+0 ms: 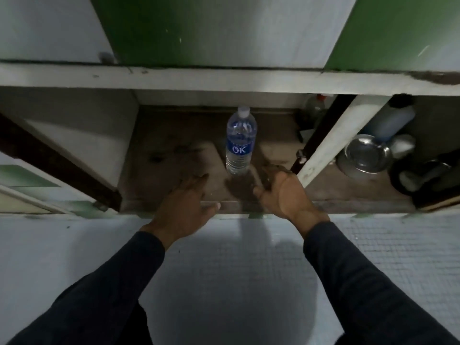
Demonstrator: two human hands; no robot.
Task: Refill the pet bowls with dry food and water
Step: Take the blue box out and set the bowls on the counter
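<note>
bottle [241, 143] upright on cupboard shelf [174, 155], capped, untouched. left hand [185, 207] open; right hand [283, 195] loosely curled, holding nothing. bowl [366, 155] next compartment, looks empty. refilling not begun.

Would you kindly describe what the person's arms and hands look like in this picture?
Both arms wear long, dark navy sleeves that end at the wrists. The left hand and right hand are bare: no gloves, rings, watch or bracelets show. The sleeves look plain, without visible markings.
</note>
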